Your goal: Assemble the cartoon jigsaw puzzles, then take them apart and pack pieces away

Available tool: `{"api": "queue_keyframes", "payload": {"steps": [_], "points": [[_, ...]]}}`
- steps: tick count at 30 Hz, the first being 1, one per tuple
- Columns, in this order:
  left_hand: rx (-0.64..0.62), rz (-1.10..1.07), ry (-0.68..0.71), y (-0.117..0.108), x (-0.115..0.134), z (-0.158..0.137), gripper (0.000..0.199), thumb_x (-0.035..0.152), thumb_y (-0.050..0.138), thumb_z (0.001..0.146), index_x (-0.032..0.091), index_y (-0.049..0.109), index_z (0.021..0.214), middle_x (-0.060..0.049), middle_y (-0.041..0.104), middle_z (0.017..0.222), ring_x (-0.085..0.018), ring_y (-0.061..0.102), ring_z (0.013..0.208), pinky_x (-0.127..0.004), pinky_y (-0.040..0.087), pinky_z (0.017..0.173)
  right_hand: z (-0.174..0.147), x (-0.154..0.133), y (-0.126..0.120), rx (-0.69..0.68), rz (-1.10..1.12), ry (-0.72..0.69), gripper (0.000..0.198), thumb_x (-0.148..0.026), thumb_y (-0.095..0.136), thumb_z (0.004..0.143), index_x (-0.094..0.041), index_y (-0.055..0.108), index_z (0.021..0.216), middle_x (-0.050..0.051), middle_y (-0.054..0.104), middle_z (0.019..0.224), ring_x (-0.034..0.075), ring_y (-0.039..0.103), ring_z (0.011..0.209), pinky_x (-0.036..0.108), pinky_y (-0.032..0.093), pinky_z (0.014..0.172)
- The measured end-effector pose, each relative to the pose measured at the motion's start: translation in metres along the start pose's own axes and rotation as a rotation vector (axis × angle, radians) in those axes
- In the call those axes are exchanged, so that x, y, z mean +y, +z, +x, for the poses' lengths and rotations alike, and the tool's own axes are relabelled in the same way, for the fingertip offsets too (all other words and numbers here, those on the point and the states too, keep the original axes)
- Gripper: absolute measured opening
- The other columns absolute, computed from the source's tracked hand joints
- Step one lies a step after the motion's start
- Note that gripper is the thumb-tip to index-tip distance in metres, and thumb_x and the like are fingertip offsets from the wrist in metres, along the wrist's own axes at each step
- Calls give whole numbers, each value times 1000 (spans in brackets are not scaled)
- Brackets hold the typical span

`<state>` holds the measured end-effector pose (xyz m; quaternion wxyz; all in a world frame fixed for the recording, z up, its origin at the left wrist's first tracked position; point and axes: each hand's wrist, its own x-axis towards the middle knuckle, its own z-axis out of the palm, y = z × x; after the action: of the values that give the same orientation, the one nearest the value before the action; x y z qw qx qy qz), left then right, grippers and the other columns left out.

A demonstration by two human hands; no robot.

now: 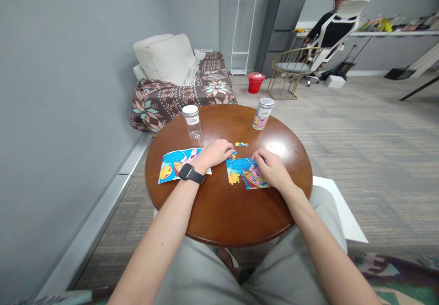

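Note:
A partly assembled jigsaw puzzle [249,164] lies on the round brown table, with a gap along its lower edge. My left hand [216,152], a black watch at its wrist, is closed at the fingertips on a puzzle piece [233,155] just above the puzzle's upper left corner. Curled over the puzzle's right part is my right hand [270,167]; whatever its fingers pinch is hidden. Several loose puzzle pieces [242,144] lie behind the puzzle. Under my left wrist sits a picture sheet [176,162] with the same pink and blue scene.
A clear jar [193,123] with a white lid and a printed jar [263,114] stand toward the far side of the table [219,218]. Beyond are a covered sofa [212,83], a red bin [255,83], a wire chair [291,68] and a seated person [320,27].

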<state>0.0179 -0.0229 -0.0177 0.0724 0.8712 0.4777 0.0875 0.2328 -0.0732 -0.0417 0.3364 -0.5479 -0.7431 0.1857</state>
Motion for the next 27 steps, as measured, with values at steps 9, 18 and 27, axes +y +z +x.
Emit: {"api": "queue_keyframes", "payload": {"steps": [9, 18, 27], "points": [[17, -54, 108, 13, -1, 10, 40, 24, 37, 98, 21, 57, 133, -4, 51, 148, -20, 38, 143, -37, 34, 116, -1, 0, 2, -26, -3, 17, 23, -26, 38, 89, -21, 54, 74, 4, 65, 78, 19, 59, 79, 31, 41, 76], [29, -75, 141, -1, -12, 5, 27, 24, 50, 96, 20, 66, 117, -6, 69, 123, -18, 64, 113, -32, 46, 101, 0, 0, 3, -42, -15, 9, 23, -23, 38, 90, -21, 54, 74, 4, 65, 78, 19, 59, 79, 31, 42, 76], [22, -125, 181, 4, -21, 5, 21, 25, 54, 95, 21, 72, 105, -5, 71, 122, -17, 64, 114, -30, 45, 102, -1, 5, 8, -42, -22, -29, 23, -23, 38, 91, -21, 54, 76, 4, 65, 79, 20, 58, 81, 32, 42, 78]]}}
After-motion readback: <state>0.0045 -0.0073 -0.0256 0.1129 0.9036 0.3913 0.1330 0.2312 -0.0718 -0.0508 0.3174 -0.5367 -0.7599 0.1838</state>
